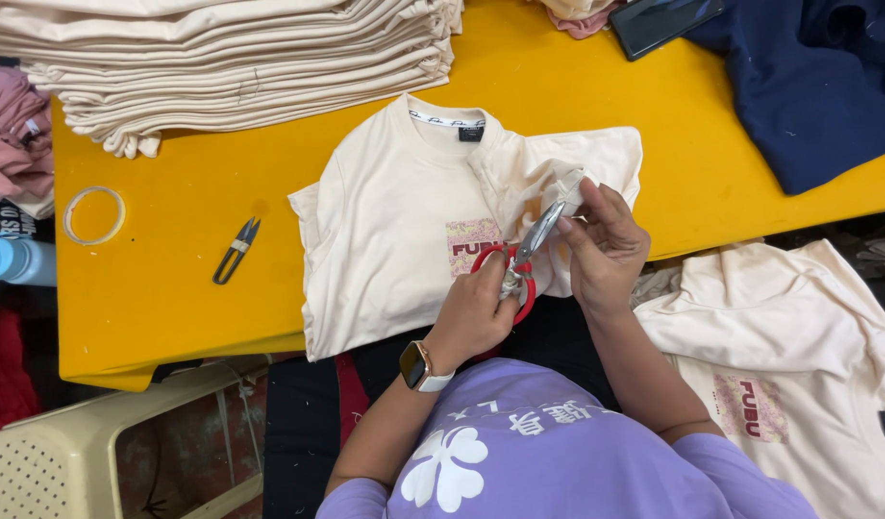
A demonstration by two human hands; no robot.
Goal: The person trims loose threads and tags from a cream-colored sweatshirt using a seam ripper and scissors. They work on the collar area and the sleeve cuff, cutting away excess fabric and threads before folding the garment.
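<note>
A person holds red-handled metal scissors (524,255) over a cream cotton T-shirt (404,221) in the middle of the frame.

The left hand (476,312), with a watch on its wrist, has its fingers curled through the red loops and grips the scissors tight. The right hand (606,245) pinches a small fold of the shirt near the blade tips, fingers pressed together. The shirt lies flat on a bright yellow table (173,279). Small black thread snips (236,250) and a clear tape ring (93,214) sit at the left. A tall stack of folded cream shirts (231,62) fills the upper left. Dark blue cloth (817,86) is at the upper right, and another cream shirt (788,356) lies at the lower right.
</note>
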